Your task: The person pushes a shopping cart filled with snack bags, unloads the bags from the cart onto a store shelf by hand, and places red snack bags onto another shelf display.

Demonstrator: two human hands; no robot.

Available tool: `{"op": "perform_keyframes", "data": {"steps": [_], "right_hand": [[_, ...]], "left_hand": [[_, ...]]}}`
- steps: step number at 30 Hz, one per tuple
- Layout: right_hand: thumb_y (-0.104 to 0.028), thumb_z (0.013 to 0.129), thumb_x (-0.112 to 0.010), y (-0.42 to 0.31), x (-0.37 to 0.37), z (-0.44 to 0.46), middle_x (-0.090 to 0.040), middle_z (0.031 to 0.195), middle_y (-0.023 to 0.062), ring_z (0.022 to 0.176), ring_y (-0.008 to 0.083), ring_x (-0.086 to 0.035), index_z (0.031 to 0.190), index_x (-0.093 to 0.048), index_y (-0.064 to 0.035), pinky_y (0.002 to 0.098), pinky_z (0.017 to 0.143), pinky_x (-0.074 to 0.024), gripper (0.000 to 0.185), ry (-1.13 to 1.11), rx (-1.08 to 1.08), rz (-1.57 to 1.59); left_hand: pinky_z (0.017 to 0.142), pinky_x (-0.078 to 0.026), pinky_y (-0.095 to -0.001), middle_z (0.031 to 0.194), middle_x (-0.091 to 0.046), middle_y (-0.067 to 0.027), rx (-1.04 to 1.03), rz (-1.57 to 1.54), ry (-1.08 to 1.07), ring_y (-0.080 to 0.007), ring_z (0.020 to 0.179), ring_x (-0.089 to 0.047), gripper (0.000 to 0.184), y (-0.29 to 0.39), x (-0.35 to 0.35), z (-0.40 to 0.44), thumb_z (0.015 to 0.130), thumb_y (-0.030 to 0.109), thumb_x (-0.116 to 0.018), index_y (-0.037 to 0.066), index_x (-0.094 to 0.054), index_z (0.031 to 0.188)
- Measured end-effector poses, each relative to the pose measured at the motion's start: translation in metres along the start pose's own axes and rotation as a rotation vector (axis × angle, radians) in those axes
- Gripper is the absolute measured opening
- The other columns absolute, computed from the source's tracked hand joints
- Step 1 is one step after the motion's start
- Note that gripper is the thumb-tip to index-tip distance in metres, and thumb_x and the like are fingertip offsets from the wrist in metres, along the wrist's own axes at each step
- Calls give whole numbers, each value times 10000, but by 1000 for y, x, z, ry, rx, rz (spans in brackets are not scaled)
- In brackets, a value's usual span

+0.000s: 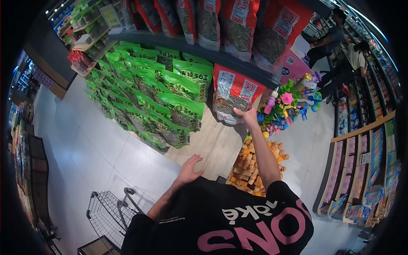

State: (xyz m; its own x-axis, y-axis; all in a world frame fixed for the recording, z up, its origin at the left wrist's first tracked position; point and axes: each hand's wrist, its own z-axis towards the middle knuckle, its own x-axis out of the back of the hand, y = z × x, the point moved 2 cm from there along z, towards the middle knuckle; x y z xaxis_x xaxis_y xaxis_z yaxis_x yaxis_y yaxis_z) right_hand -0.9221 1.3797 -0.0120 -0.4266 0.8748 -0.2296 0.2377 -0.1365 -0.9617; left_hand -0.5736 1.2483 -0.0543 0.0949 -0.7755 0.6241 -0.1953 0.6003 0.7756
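A red bag of sunflower seeds with a clear lower window stands upright under the dark upper shelf. My right hand grips its lower right edge, thumb on the front and the other fingers hidden. Near the front of the wooden display surface, my left hand is empty with its fingers apart. To the left of the red bag, rows of green snack bags lean in tiers. More red seed bags line the shelf above.
A wire shopping cart is at the lower left. Colourful toys and small yellow-brown figures stand to the right. Two people are in the aisle at the upper right. The dark shelf edge runs above my right hand.
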Motion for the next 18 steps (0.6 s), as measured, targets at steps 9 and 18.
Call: {"op": "perform_keyframes", "data": {"steps": [9, 18], "right_hand": [[-43, 716, -835, 8, 8, 42, -679, 1090, 95, 945, 186, -655, 1162, -596, -3, 324, 863, -515, 508, 41, 63, 4], [36, 724, -789, 16, 22, 60, -673, 1103, 96, 939, 214, -664, 1165, -585, 14, 326, 847, -530, 487, 31, 142, -81]], "left_hand": [[1137, -320, -423, 1439, -447, -172, -65, -19, -13, -352, 1392, -346, 587, -13, -6, -4, 720, 105, -763, 70, -567, 1272], [1136, -322, -420, 1442, -451, -157, -55, -43, -6, -340, 1395, -344, 559, -17, -8, -4, 734, 95, -764, 82, -581, 1262]]}}
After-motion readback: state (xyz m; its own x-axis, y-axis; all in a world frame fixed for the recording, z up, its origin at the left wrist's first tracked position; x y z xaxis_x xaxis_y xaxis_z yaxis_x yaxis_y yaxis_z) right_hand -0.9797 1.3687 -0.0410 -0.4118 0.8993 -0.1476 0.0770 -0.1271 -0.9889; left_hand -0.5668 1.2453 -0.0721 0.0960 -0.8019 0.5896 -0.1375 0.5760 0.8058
